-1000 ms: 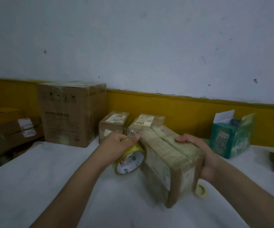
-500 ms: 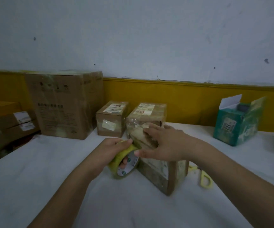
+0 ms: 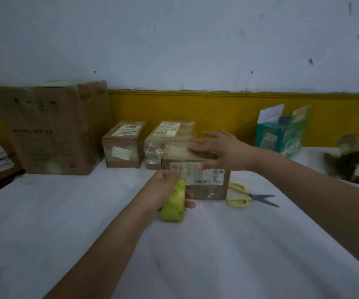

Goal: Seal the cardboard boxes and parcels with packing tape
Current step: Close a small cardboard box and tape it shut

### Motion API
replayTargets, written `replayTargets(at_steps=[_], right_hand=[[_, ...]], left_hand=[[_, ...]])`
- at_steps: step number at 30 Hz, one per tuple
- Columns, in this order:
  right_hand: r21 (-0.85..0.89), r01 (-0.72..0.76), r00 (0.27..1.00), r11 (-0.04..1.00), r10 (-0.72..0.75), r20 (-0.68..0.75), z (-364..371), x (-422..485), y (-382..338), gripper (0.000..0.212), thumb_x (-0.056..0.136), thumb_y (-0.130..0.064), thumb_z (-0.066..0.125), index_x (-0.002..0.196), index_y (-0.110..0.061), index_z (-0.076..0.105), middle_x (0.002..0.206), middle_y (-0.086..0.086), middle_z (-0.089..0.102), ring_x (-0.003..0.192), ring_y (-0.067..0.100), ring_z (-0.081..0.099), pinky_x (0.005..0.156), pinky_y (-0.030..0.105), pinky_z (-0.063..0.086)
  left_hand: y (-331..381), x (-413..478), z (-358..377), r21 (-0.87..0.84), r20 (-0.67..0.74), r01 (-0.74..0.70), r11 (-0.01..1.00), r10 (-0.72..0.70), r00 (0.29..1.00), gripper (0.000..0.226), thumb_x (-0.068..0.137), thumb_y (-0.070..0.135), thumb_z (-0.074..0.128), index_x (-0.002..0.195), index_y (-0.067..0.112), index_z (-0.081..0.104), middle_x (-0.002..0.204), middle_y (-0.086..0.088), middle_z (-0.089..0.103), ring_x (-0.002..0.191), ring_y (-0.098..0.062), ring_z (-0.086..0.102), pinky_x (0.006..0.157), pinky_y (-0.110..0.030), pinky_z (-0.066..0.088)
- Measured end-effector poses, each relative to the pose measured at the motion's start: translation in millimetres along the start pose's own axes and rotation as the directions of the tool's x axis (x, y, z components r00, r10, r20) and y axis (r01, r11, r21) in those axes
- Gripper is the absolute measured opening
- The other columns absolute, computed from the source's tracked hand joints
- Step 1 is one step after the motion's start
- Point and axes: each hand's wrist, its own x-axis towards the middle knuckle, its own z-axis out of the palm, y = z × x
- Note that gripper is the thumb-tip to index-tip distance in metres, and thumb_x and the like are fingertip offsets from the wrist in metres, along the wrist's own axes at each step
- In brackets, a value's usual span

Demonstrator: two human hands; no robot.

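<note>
A small cardboard parcel [image 3: 204, 184] with a printed label on its near side stands on the white table [image 3: 66, 223]. My right hand [image 3: 219, 153] lies flat on its top, fingers spread and straight, thumb down over the front edge. My left hand [image 3: 165, 188] grips a yellow-green roll of packing tape [image 3: 173, 202] right at the parcel's lower left corner, with the roll on edge against the table. Clear tape shines across the parcel's top.
Yellow-handled scissors [image 3: 245, 196] lie just right of the parcel. Behind stand two small taped boxes [image 3: 123, 145] [image 3: 170, 137], a big carton [image 3: 49, 130] at left and an open green box [image 3: 282, 134] at right. A crumpled dark package [image 3: 355, 162] sits far right.
The parcel has been turned so its labelled side faces me. My right hand went from gripping its side to lying flat on top. The tape roll dropped to the parcel's lower left corner.
</note>
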Motion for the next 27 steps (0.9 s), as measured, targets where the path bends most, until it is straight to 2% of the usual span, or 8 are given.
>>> replayTargets(at_steps=[2, 4, 6, 9, 15, 19, 22, 27], right_hand=[[0.102, -0.085, 0.943, 0.991, 0.113, -0.312, 5.5, -21.6, 18.8, 0.050, 0.092, -0.064, 0.043, 0.133, -0.040, 0.055, 0.141, -0.012, 0.052, 0.131, 0.019, 0.043, 0.105, 0.041, 0.036], [0.182, -0.144, 0.855, 0.973, 0.215, -0.473, 19.9, -47.1, 37.1, 0.019, 0.097, -0.039, 0.054, 0.103, -0.027, 0.068, 0.106, -0.005, 0.065, 0.092, 0.012, 0.057, 0.075, 0.026, 0.041], [0.106, -0.236, 0.940, 0.966, 0.255, -0.228, 43.6, -66.9, 47.7, 0.010, 0.094, -0.030, 0.061, 0.100, -0.028, 0.069, 0.103, -0.005, 0.067, 0.077, 0.005, 0.053, 0.066, 0.017, 0.039], [0.094, -0.286, 0.957, 0.954, 0.280, 0.071, 76.5, -75.0, 52.3, 0.033, 0.087, -0.045, 0.069, 0.116, -0.029, 0.068, 0.115, -0.006, 0.058, 0.083, 0.004, 0.049, 0.073, 0.016, 0.036], [0.049, -0.323, 0.928, 0.945, 0.306, 0.210, 65.6, -59.9, 51.2, 0.061, 0.084, -0.047, 0.072, 0.135, -0.024, 0.048, 0.122, -0.001, 0.058, 0.096, 0.014, 0.051, 0.083, 0.026, 0.045], [0.021, -0.197, 0.937, 0.980, 0.181, 0.300, 52.6, -80.3, 49.5, 0.050, 0.087, -0.029, 0.072, 0.134, -0.032, 0.055, 0.121, -0.001, 0.053, 0.093, 0.012, 0.050, 0.084, 0.024, 0.045], [0.071, -0.063, 0.963, 0.995, 0.042, 0.266, 51.4, -110.5, 50.2, 0.055, 0.089, 0.001, 0.056, 0.130, -0.036, 0.061, 0.126, -0.004, 0.051, 0.102, 0.005, 0.049, 0.087, 0.004, 0.035], [0.181, -0.103, 0.990, 0.978, 0.083, 0.118, 61.5, -133.4, 42.6, 0.024, 0.094, -0.016, 0.061, 0.112, -0.029, 0.072, 0.121, -0.011, 0.061, 0.108, 0.004, 0.057, 0.099, 0.019, 0.044]], left_hand=[[-2.2, 9.0, 9.7, -0.063, -0.016, -0.015, 0.998, 0.014, 1.000, 0.033, 0.106, 0.026, 0.046, 0.126, 0.001, 0.041, 0.073, -0.020, 0.071, 0.055, -0.032, 0.069, 0.046, -0.029, 0.053], [-7.0, 18.4, 13.1, -0.119, -0.048, -0.043, 0.992, 0.037, 0.998, 0.032, 0.105, 0.024, 0.047, 0.125, 0.000, 0.042, 0.070, -0.020, 0.070, 0.053, -0.031, 0.068, 0.045, -0.029, 0.051], [-12.8, 24.0, 14.2, -0.159, -0.072, -0.066, 0.985, 0.055, 0.996, 0.033, 0.104, 0.025, 0.048, 0.126, 0.002, 0.043, 0.069, -0.020, 0.069, 0.054, -0.031, 0.068, 0.048, -0.029, 0.051], [-18.3, 26.5, 17.6, -0.179, -0.085, -0.078, 0.981, 0.064, 0.994, 0.035, 0.102, 0.028, 0.048, 0.126, 0.003, 0.045, 0.070, -0.019, 0.070, 0.054, -0.031, 0.068, 0.053, -0.029, 0.051], [-23.7, 25.4, 18.2, -0.147, -0.088, -0.125, 0.981, 0.113, 0.990, 0.036, 0.102, 0.028, 0.050, 0.126, 0.001, 0.045, 0.067, -0.017, 0.068, 0.050, -0.029, 0.065, 0.053, -0.029, 0.051], [-23.6, 23.0, 16.7, -0.135, -0.090, -0.139, 0.981, 0.128, 0.988, 0.033, 0.102, 0.028, 0.051, 0.123, 0.002, 0.048, 0.069, -0.017, 0.068, 0.050, -0.028, 0.065, 0.054, -0.030, 0.051], [-26.0, 25.5, 16.2, -0.166, -0.078, -0.144, 0.976, 0.133, 0.988, 0.029, 0.101, 0.028, 0.051, 0.119, 0.005, 0.049, 0.065, -0.016, 0.067, 0.048, -0.027, 0.063, 0.056, -0.030, 0.050], [-30.4, 35.0, 15.8, -0.224, -0.088, -0.145, 0.964, 0.128, 0.988, 0.029, 0.098, 0.029, 0.057, 0.114, 0.006, 0.052, 0.065, -0.016, 0.066, 0.049, -0.027, 0.062, 0.059, -0.031, 0.050]])
